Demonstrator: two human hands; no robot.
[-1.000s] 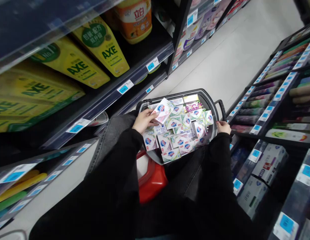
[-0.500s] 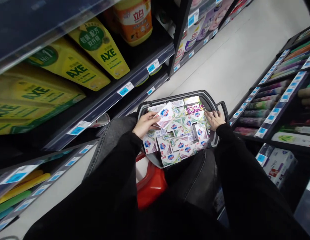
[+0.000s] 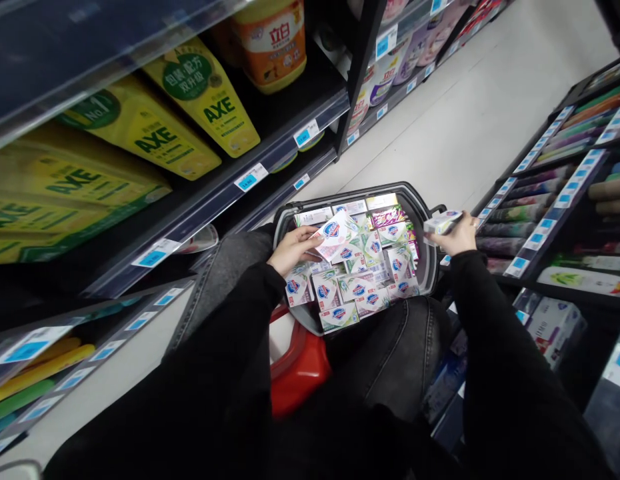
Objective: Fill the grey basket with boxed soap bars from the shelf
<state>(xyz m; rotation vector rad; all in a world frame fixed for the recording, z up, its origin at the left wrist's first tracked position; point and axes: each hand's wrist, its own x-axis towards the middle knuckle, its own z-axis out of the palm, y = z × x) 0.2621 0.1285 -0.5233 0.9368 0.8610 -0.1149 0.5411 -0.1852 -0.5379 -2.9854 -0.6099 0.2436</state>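
Observation:
A grey plastic basket (image 3: pixel 420 203) rests on my lap, filled with several small white soap boxes bearing blue shield logos. My left hand (image 3: pixel 293 250) is closed on one pinkish-white soap box (image 3: pixel 335 233), held over the basket's left side. My right hand (image 3: pixel 457 237) is past the basket's right rim, fingers closed round another small soap box (image 3: pixel 441 221), beside the right-hand shelf.
Yellow AXE detergent pouches (image 3: pixel 205 93) and an orange bottle (image 3: pixel 275 40) fill the left shelf. The right shelving (image 3: pixel 550 213) carries blue price tags, tubes and boxed goods. A red stool (image 3: pixel 297 367) is under me. Pale aisle floor (image 3: pixel 465 113) runs ahead.
My right hand went from the basket's right edge into the boxes, then lifted out rightward holding a soap box. My left hand stayed put with its box.

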